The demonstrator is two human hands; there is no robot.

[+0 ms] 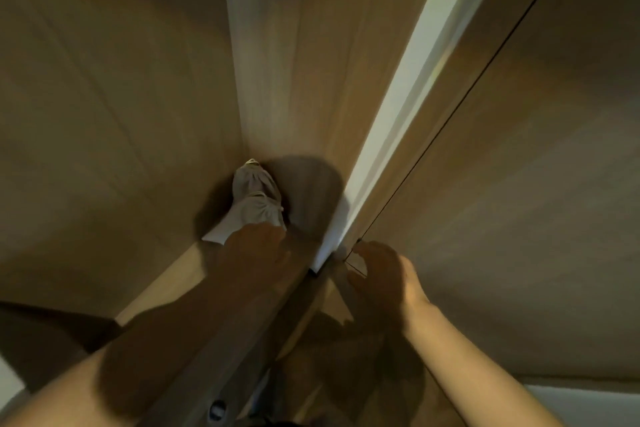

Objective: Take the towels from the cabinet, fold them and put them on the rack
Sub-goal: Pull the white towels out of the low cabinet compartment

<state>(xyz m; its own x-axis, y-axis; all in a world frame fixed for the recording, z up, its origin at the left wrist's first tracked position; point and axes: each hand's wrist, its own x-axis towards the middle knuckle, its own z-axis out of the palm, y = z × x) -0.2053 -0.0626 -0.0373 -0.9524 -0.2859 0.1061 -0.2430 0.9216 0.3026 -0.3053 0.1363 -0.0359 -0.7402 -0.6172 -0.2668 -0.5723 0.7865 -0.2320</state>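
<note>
A bunched light grey towel (254, 199) lies deep inside the wooden cabinet (114, 107), in its shadowed corner. My left hand (254, 246) reaches into the cabinet and touches the towel's near end; the fingers are dark and blurred, so the grip cannot be made out. My right hand (379, 276) sits at the lower corner of the open cabinet door (512, 156), fingers curled round its edge. The whole view is blurred by motion.
The cabinet's inner wall (304, 55) rises beside a white door edge (408, 87). A wooden shelf edge (242, 329) runs diagonally below my left forearm. A pale surface (581, 402) shows at the lower right.
</note>
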